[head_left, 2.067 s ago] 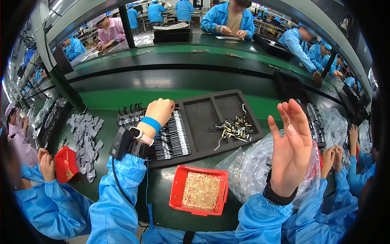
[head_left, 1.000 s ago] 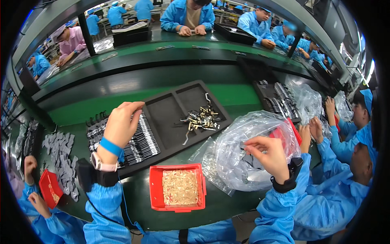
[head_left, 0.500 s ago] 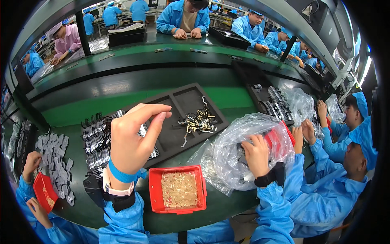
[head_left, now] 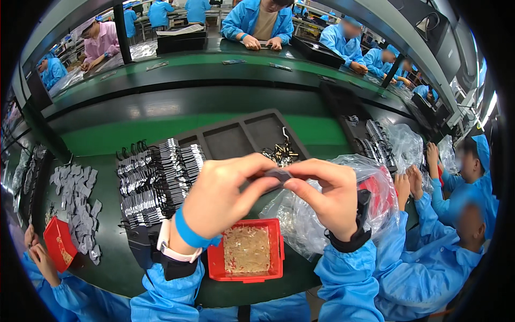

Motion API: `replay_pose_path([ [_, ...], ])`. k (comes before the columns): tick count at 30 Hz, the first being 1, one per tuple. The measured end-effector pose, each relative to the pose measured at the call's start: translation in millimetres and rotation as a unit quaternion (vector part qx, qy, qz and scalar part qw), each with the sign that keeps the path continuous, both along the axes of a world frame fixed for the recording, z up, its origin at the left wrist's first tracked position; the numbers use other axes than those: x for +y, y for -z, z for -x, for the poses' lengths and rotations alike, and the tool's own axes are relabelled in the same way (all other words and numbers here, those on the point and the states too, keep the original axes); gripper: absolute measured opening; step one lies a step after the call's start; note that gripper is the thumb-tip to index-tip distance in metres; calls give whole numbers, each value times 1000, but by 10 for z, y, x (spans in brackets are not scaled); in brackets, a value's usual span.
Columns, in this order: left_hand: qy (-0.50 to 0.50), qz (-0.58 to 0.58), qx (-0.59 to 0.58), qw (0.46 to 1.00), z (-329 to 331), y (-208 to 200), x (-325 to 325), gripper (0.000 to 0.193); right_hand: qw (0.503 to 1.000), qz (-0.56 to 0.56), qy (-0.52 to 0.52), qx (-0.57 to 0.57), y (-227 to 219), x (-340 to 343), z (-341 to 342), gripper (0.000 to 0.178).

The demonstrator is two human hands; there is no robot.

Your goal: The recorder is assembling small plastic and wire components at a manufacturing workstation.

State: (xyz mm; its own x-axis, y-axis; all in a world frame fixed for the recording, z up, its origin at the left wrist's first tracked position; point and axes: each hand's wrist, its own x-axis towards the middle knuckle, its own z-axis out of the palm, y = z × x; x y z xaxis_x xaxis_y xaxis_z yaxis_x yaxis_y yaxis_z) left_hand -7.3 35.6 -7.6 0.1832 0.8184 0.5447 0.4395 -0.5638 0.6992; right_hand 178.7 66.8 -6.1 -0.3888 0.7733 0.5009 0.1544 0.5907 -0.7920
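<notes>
- Two bare hands now meet at mid-view; half a second ago the right hand [head_left: 328,194] was at the crumpled clear plastic bag [head_left: 300,233] and the left hand [head_left: 222,196] was apart from it.
- Left hand: thumb and index finger closed in a pinch on a small flat dark grey piece [head_left: 278,174]. Right hand: thumb and index finger closed on its other side.
- Piece: matt, thin, angular at one corner; partly covered by fingertips, full outline cannot be told. Held up, seen against the near side of the black rectangular foam tray [head_left: 222,140].
- Black-and-silver narrow strips [head_left: 155,180] lie in rows left of the left hand.
- Open-topped red plastic box [head_left: 279,251] sits nearer the body, below the hands in view; bag close on its right.
- Dark green bench surface [head_left: 110,236] shows between the strips and the loose grey pieces [head_left: 78,198]; its near edge curves past the box.
</notes>
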Motion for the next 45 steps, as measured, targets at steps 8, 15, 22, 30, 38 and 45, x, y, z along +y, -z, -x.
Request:
replay_pose_path([
  [8,-149,-40,-119,981,327,-154,-178,10,922,-206,37,-325,769,692,-18,19],
  [15,-163,-68,-107,978,343,-136,-185,10,925,-168,-25,-340,964,865,-45,18],
  [22,-155,-44,-81,984,344,-140,-187,12,997,-27,30,-62,736,978,-33,8],
  [30,-167,-38,-225,959,240,-118,-109,28,957,222,-14,186,358,688,67,11],
  [38,-50,21,-109,993,156,-121,-129,15,944,140,-73,290,97,169,385,10],
  [45,-28,-22,-116,993,28,-89,-108,13,954,53,-46,291,97,53,460,14],
])
